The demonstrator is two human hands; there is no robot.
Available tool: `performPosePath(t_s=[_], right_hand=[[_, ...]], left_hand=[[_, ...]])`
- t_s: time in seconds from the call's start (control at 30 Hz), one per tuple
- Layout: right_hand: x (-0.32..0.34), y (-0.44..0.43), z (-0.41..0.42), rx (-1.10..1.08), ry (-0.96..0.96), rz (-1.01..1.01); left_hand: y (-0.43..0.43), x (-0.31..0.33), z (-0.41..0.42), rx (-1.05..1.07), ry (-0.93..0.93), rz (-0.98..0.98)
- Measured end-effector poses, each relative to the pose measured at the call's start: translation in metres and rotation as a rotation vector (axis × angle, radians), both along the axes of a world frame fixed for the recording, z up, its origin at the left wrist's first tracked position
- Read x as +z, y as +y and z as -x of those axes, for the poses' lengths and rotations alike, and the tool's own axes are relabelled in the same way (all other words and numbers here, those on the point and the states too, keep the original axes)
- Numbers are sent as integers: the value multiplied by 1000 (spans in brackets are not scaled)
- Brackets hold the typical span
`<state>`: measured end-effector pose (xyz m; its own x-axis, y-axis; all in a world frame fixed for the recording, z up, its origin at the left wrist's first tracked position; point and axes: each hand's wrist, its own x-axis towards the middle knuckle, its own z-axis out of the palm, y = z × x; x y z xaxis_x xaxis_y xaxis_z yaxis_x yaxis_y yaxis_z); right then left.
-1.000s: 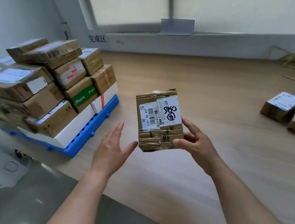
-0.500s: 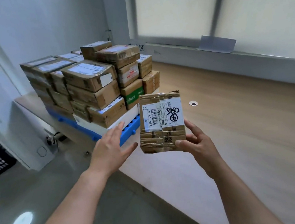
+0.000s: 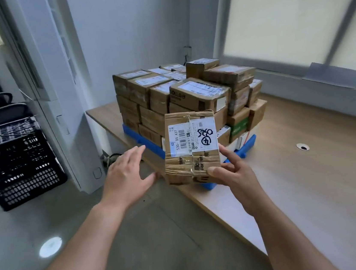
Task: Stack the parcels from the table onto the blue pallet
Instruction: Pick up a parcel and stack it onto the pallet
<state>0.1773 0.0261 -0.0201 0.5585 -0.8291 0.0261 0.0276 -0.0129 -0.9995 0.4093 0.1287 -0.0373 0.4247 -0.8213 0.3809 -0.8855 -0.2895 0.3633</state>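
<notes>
Presently the right hand (image 3: 233,173) is pinching the parcel (image 3: 191,146) by its lower right corner, holding it upright above the table's (image 3: 313,185) near edge before the loaded blue pallet (image 3: 145,143), while the left hand (image 3: 126,177) is hovering spread and empty beside it.

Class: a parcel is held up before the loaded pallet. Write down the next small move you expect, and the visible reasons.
Probably close the left hand onto the left edge of the parcel, steadying it for a lift. The right hand grips only its lower right corner, the left hand hovers open beside it, and the blue pallet is already stacked several layers high.
</notes>
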Motion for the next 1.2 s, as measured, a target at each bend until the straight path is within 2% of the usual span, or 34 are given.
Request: performPosePath(t_s=[0.37,0.6,0.83,1.03,1.2], right_hand=[[4,-9,-132,52,21,2],[-10,-48,-209,96,2,-38],[7,-96,-288,114,-42,-13],[29,-135,-321,89,-47,62],[51,-158,-337,30,-52,111]], left_hand=[[15,6,-116,134,-31,14],[-9,-2,-183,193,-32,-72],[-50,24,-257,229,-84,-106],[-88,43,-282,221,-27,24],[-130,61,-293,68,130,166]])
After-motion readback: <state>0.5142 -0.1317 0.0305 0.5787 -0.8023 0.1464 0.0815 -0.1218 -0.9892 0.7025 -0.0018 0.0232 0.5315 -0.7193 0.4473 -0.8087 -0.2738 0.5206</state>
